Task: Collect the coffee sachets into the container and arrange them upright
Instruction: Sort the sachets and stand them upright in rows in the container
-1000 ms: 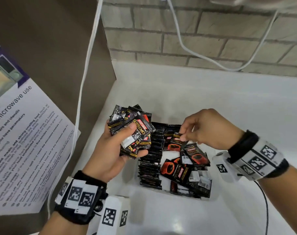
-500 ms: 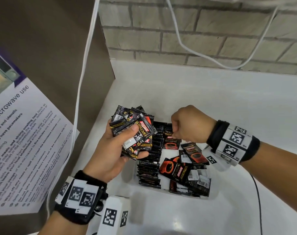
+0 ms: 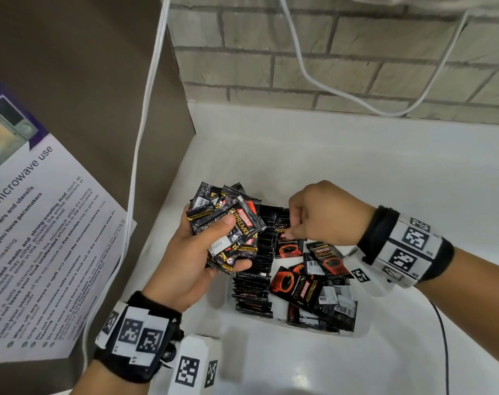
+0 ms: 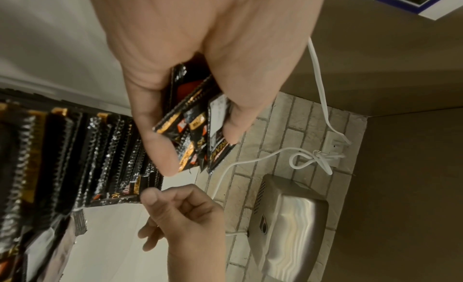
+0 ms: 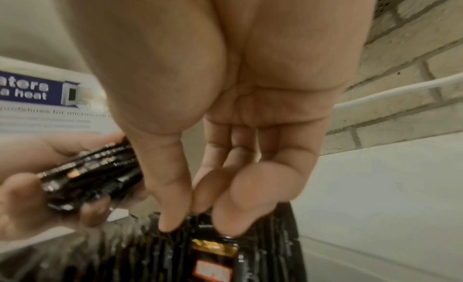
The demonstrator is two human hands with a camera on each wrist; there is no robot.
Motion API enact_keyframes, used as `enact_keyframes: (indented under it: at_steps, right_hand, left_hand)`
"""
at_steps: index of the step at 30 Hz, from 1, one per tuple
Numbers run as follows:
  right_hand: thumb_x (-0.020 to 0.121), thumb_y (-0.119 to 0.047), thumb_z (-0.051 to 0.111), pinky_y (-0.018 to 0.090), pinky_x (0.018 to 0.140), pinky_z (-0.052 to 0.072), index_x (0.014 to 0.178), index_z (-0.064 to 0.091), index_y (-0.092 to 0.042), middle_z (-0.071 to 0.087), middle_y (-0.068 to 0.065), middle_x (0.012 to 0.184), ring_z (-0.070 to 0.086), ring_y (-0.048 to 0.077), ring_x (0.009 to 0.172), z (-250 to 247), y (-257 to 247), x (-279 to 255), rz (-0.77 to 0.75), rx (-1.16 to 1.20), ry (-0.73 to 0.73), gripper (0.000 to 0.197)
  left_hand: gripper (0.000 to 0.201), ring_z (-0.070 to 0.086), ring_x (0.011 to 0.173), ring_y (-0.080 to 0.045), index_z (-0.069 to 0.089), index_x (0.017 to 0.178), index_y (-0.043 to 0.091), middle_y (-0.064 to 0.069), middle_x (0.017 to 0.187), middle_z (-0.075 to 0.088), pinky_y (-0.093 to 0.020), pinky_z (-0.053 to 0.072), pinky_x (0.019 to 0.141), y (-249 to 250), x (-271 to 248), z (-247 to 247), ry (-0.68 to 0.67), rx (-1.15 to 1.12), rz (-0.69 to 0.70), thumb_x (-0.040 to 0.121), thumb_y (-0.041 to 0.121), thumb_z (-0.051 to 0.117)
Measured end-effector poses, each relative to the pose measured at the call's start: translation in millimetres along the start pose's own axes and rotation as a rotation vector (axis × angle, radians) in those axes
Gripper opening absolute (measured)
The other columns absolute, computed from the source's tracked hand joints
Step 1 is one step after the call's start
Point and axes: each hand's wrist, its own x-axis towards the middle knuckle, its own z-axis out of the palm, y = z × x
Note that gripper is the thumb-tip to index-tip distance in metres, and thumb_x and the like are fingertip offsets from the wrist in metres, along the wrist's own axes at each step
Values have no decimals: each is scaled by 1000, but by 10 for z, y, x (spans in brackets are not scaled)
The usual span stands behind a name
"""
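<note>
The right hand (image 3: 325, 215) has swung from the loose black foil coffee sachets (image 3: 325, 259) to the upright row (image 3: 254, 269) at ten o'clock in the white container (image 3: 359, 330), fingers pinched on one sachet there, so it is being seated; the left hand (image 3: 194, 260) clamps a sachet bundle (image 3: 228, 223).

head view looks down from above on both hands; each wrist view looks along its palm, very near, up toward the brick wall (image 4: 288, 128). all share the coffee sachets (image 3: 254, 283).
</note>
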Motion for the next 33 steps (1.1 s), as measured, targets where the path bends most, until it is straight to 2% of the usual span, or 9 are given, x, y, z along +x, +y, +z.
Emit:
enact_keyframes:
  at_steps: [4, 10, 15, 18, 21, 25, 28, 30, 33]
  right_hand:
    - [85, -34, 77, 26, 61, 47, 87, 71, -29, 69, -3, 70, 56, 7, 55, -58, -22, -178, -59, 277, 40, 8]
    - [67, -27, 92, 34, 63, 54, 106, 62, -19, 66, 7, 81, 59, 22, 65, 70, -173, -454, -174, 825, 93, 50]
    - [76, -7, 85, 31, 58, 57, 106, 71, -13, 60, 19, 80, 57, 21, 64, 220, -70, -434, -96, 990, 186, 34]
    - [82, -8, 80, 29, 60, 55, 103, 73, -11, 67, 22, 88, 60, 18, 66, 237, -45, -465, -86, 943, 153, 23]
    - [85, -15, 79, 27, 66, 50, 101, 74, -21, 70, 13, 81, 60, 15, 65, 202, 5, -466, -52, 853, 252, 18]
    - [88, -10, 74, 29, 54, 48, 100, 72, -19, 69, 3, 69, 60, 17, 53, 116, 57, -462, -57, 1007, 421, 15]
    - [82, 3, 76, 36, 74, 59, 91, 76, -12, 76, 7, 90, 72, 24, 79, 72, 5, -495, -225, 1037, 542, 17]
    - [79, 12, 76, 37, 87, 56, 87, 78, -11, 71, 6, 112, 70, 25, 97, 92, -20, -507, -332, 879, 570, 24]
    - [77, 14, 75, 28, 83, 50, 85, 81, -21, 59, 2, 123, 64, 23, 90, 152, 0, -498, -402, 555, 608, 36]
  left_hand:
    - [61, 76, 99, -35, 53, 136, 18, -12, 121, 74, -44, 64, 61, 9, -36, 24, -49, 20, 28, 79, 15, 75]
    - [70, 75, 101, -31, 46, 142, 8, -18, 123, 72, -37, 60, 59, -108, -65, 198, -152, 85, 56, 80, 2, 78]
    - [66, 75, 103, -34, 47, 141, 10, -15, 126, 72, -37, 60, 57, -131, -100, 265, -174, 76, 49, 83, 12, 80]
    - [64, 74, 106, -35, 46, 142, 10, -14, 127, 71, -38, 61, 59, -118, -112, 251, -187, 61, 17, 87, 11, 78]
    - [68, 72, 112, -36, 44, 145, 11, -15, 131, 69, -39, 61, 64, -130, -105, 225, -213, 71, -6, 86, 4, 78]
    - [67, 73, 109, -31, 48, 143, 16, -12, 129, 71, -41, 61, 66, -148, -96, 198, -169, 43, -34, 83, 5, 75]
    - [67, 75, 104, -31, 52, 139, 15, -15, 128, 70, -41, 60, 65, -161, -104, 209, -151, 18, -58, 80, 3, 80]
    - [71, 76, 98, -31, 54, 137, 13, -17, 123, 72, -41, 60, 62, -164, -115, 221, -137, -31, -72, 73, -1, 81]
    - [69, 75, 98, -34, 51, 140, 8, -18, 123, 72, -43, 61, 61, -152, -137, 213, -193, -131, -74, 73, 0, 66]
